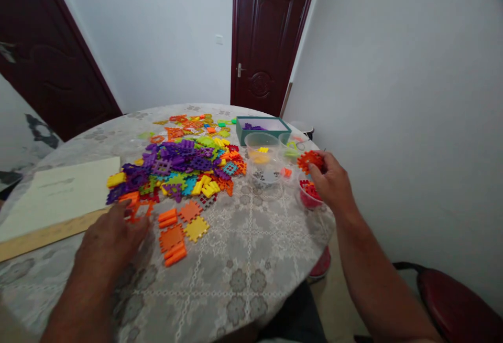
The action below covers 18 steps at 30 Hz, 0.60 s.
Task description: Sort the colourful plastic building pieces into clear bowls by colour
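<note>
My right hand [328, 180] pinches an orange-red notched plastic building piece [309, 162] over a clear bowl of red pieces [310, 191] at the table's right edge. Over on the left, my left hand [116, 233] rests low with thumb and fingers apart, close to an orange open-frame piece [140, 210] by the heap; whether it touches the piece is unclear. To the right of that hand lie an orange square tile [172, 238], a yellow square tile [197, 228], a salmon tile [190, 211] and orange rod-like pieces [175, 254].
A mixed heap of purple, yellow and other pieces [176, 162] covers mid-table. Behind the clear tubs [261, 149] stands a green box [263, 134] with purple pieces. Paper [63, 188] and a wooden ruler [51, 234] lie left. A dark red chair [456, 301] stands right.
</note>
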### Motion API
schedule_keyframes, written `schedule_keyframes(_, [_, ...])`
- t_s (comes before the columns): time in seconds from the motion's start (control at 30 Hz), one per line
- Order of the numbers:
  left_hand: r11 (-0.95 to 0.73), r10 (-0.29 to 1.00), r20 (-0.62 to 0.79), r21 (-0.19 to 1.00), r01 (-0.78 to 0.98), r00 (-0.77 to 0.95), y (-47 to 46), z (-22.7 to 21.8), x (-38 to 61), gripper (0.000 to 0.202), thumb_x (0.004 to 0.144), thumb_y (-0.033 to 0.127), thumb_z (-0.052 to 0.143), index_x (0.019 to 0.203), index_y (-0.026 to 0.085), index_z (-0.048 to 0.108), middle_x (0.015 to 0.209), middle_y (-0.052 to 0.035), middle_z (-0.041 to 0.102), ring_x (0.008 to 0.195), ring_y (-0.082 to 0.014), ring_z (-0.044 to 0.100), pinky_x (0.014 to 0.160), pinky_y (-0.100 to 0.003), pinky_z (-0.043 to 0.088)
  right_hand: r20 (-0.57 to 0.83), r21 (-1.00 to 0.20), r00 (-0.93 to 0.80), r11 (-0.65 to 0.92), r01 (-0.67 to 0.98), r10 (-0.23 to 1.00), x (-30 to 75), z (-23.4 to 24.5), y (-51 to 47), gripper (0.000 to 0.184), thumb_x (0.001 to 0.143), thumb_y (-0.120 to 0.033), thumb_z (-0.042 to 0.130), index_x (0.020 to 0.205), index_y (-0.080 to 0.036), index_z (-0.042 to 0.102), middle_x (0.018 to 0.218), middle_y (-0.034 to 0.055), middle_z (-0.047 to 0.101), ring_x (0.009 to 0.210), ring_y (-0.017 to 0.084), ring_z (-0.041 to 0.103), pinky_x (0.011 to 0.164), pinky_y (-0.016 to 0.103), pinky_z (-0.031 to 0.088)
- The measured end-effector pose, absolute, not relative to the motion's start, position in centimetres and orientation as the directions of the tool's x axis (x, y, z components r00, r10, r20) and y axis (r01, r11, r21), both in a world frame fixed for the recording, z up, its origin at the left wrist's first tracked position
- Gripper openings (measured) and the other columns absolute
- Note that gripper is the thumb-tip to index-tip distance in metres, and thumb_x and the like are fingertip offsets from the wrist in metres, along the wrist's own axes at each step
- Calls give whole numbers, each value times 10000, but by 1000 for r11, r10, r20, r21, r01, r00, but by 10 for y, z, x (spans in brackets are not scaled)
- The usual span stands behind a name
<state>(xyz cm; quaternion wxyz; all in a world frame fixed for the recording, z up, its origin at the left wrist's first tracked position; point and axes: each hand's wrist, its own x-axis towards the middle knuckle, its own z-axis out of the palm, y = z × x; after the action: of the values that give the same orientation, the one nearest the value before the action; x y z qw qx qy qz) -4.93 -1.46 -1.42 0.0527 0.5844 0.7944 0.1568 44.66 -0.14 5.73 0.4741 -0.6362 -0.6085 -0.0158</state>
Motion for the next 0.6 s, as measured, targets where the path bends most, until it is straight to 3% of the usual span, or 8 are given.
schedule_keyframes(0.13, [294,926,85,447,845,-367,-17,-5,-39,714,919,566,520,1531,209,435,1350,-110,705,997,-272,750,953,-408,551,472,-694,362,85,715,804,492,34,-7,455,892,-435,641,1278,-196,674,1138,104,767,931,251,710,872,408,560])
schedule_keyframes(0.27, [251,907,163,531,810,-388,-18,4,-28,714,905,568,557,1528,235,450,1311,-90,729,943,-238,763,868,-350,570,364,-768,365,54,638,857,502,20,-12,446,877,-452,646,1233,-186,677,1060,93,777,880,235,726,815,374,577])
schedule_keyframes(0.47, [244,876,183,630,737,-447,-14,18,-19,759,886,549,620,1562,260,434,1302,-86,741,1003,-259,766,949,-426,584,319,-791,396,12,612,861,499,16,-17,406,844,-446,646,1147,-178,683,968,84,781,824,229,728,746,346,578])
schedule_keyframes(0.6, [202,860,238,653,730,-451,-10,26,-16,720,886,508,632,1533,230,480,1295,-90,744,1087,-271,748,1005,-457,575,365,-734,367,22,679,856,505,17,-15,394,863,-444,633,1159,-188,675,960,75,775,820,226,719,759,348,566])
